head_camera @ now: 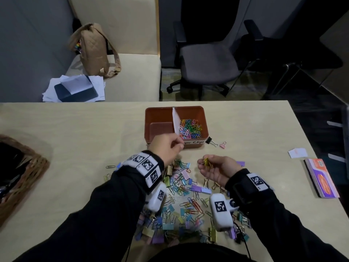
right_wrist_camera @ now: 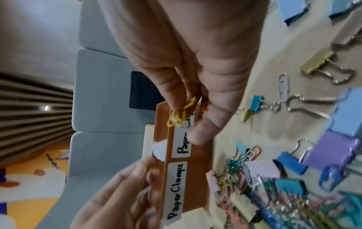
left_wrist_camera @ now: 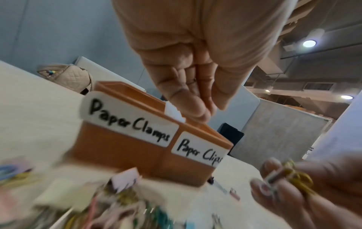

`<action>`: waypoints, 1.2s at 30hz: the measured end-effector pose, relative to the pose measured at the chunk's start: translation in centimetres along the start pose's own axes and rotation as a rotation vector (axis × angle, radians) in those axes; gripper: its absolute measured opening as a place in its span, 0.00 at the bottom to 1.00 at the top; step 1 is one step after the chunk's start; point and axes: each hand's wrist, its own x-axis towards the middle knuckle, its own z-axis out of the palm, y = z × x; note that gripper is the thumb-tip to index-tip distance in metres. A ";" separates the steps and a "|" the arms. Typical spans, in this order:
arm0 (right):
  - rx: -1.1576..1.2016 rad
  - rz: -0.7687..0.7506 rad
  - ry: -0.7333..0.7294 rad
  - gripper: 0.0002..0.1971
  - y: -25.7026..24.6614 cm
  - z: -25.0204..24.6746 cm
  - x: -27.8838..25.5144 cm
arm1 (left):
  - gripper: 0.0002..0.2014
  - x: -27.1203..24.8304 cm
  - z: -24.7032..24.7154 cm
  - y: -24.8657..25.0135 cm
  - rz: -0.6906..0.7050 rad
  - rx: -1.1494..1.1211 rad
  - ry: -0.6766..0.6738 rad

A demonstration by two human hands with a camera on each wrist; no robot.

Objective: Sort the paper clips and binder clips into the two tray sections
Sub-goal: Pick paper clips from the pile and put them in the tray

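Note:
An orange tray (head_camera: 151, 129) stands mid-table, split by a white paper divider (head_camera: 176, 120). Its right section holds several coloured paper clips (head_camera: 189, 128); the left section looks bare. Labels read "Paper Clamps" (left_wrist_camera: 129, 122) and "Paper Clips" (left_wrist_camera: 199, 152). My left hand (head_camera: 178, 145) hovers at the tray's front rim, fingertips together (left_wrist_camera: 210, 111), with nothing visible between them. My right hand (head_camera: 204, 163), palm up, pinches a bunch of yellow paper clips (right_wrist_camera: 181, 113) just short of the tray. A mixed pile of binder and paper clips (head_camera: 181, 195) lies under both wrists.
A black binder clip (head_camera: 210, 141) and a pink one (head_camera: 223, 145) lie by the tray's right front corner. A wicker basket (head_camera: 28, 167) sits at the left edge. A white paper scrap (head_camera: 297, 152) and an orange pad (head_camera: 321, 178) lie at the right.

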 end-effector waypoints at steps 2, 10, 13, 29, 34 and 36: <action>-0.012 -0.009 0.003 0.11 -0.3 0.2 0.2 | 0.04 -1.7 0.6 -1.6 -0.027 0.019 -0.017; -0.219 -0.291 0.054 0.13 -6.6 5.8 1.4 | 0.07 -5.4 3.8 -6.1 -0.094 0.218 -0.213; -0.530 -0.378 0.168 0.12 -7.3 6.7 3.0 | 0.10 -6.0 4.4 -7.0 -0.121 0.292 -0.236; -1.761 -0.272 0.185 0.03 5.4 -2.2 0.5 | 0.07 -5.2 6.1 -6.5 0.010 0.407 -0.274; -1.942 -0.196 0.077 0.25 7.6 -3.0 -1.1 | 0.24 -6.3 6.9 -7.8 0.006 0.405 -0.493; -2.004 -0.257 0.017 0.28 8.6 -3.0 -1.0 | 0.26 -6.7 7.1 -8.0 0.045 0.429 -0.487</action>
